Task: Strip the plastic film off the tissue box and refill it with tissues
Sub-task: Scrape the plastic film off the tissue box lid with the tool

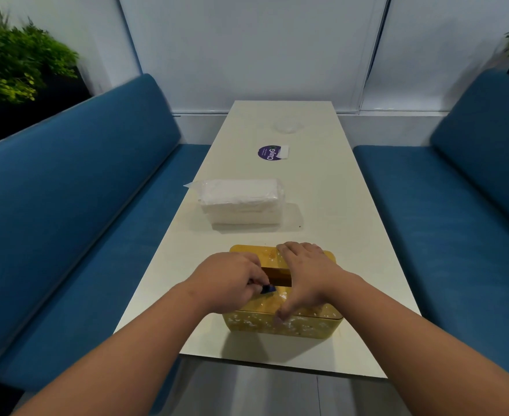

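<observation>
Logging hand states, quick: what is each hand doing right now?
Left hand: pinches a small blue tab at the slot.
Right hand: spread open, pressing on the tissue box lid.

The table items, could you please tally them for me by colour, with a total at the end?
Yellow: 1, the tissue box under the left hand and right hand.
White: 2, the wrapped tissue pack and a paper slip.
Purple: 1, a round sticker.
Blue: 1, a small piece pinched by the left hand.
Clear: 1, a faint plastic item.
Total: 6
</observation>
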`<state>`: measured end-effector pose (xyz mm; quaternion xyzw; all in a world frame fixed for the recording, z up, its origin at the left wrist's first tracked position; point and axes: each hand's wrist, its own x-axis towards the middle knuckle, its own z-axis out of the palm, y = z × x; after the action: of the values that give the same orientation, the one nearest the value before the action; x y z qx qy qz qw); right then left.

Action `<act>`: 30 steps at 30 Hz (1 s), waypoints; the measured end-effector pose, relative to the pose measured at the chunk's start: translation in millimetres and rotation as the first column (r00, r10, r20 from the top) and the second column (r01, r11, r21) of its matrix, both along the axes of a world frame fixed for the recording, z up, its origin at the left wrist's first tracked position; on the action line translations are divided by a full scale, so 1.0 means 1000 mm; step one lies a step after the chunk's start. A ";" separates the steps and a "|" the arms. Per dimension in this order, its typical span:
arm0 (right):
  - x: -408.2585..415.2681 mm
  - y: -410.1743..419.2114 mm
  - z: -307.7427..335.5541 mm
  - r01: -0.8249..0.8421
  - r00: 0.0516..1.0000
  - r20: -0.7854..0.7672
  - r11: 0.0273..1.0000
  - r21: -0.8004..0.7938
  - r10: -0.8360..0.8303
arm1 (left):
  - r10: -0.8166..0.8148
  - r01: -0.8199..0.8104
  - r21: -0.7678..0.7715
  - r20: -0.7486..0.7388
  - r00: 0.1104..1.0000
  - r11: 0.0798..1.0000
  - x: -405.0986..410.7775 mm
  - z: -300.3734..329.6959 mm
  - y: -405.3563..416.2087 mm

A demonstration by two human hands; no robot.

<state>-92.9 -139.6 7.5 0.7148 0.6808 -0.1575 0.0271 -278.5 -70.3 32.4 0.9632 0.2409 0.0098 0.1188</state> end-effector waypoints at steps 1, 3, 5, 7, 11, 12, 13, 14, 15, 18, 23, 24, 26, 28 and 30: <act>0.000 0.000 0.000 -0.001 1.000 0.001 1.000 -0.003 0.001 | -0.002 0.002 0.013 -0.013 1.000 1.000 0.004 -0.001 -0.003; 0.000 0.000 0.000 -0.003 1.000 0.006 1.000 0.000 0.003 | -0.018 0.019 0.025 -0.037 0.999 1.000 0.003 -0.003 -0.006; 0.000 -0.001 0.001 -0.001 1.000 -0.001 1.000 0.001 0.001 | -0.070 0.070 0.009 -0.052 0.996 0.997 -0.005 -0.006 -0.008; 0.000 -0.001 0.000 0.001 1.000 -0.005 1.000 0.008 -0.001 | -0.108 0.108 -0.005 -0.064 0.992 0.994 -0.010 -0.007 -0.009; 0.000 -0.001 0.001 -0.002 1.000 0.002 1.000 -0.003 0.002 | -0.056 0.057 0.041 -0.030 0.998 0.998 0.001 -0.002 -0.003; 0.000 -0.001 0.000 -0.002 1.000 0.000 1.000 0.001 0.002 | -0.067 0.068 0.050 -0.031 0.997 0.996 0.001 -0.002 -0.004; 0.000 -0.001 0.001 -0.001 1.000 -0.001 1.000 0.002 0.001 | -0.086 0.088 0.050 -0.040 0.995 0.995 -0.001 -0.003 -0.006; 0.000 -0.001 0.001 0.000 1.000 -0.002 1.000 0.002 0.000 | -0.109 0.111 0.041 -0.050 0.993 0.993 -0.006 -0.004 -0.008; 0.000 -0.001 0.000 0.000 1.000 -0.002 1.000 0.006 0.000 | -0.124 0.126 0.026 -0.057 0.991 0.992 -0.012 -0.006 -0.010; 0.001 -0.001 -0.001 0.000 1.000 0.001 1.000 0.019 0.000 | -0.116 0.117 0.014 -0.040 0.992 0.993 -0.017 -0.006 -0.010; 0.002 -0.001 -0.003 0.001 1.000 -0.006 1.000 0.012 -0.001 | -0.107 0.107 -0.005 -0.057 0.993 0.994 -0.028 -0.003 -0.003; 0.003 -0.001 -0.003 0.002 1.000 -0.008 1.000 0.011 -0.002 | -0.091 0.091 -0.009 -0.071 0.993 0.996 -0.035 -0.003 0.000; 0.003 -0.001 -0.004 0.005 1.000 -0.007 1.000 0.015 -0.005 | -0.072 0.071 -0.004 -0.065 0.995 0.997 -0.041 -0.004 0.002; 0.003 0.000 -0.004 0.002 1.000 0.004 1.000 0.016 -0.002 | -0.088 0.088 0.001 -0.034 0.996 0.996 -0.033 -0.004 -0.006; 0.002 0.000 -0.004 -0.003 1.000 0.007 1.000 0.019 0.003 | -0.120 0.120 0.011 -0.013 0.993 0.993 -0.022 -0.007 -0.016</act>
<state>-90.8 -139.2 3.3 0.7147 0.6831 -0.1483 0.0229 -300.0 -86.8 25.8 0.9767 0.1833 -0.0018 0.1120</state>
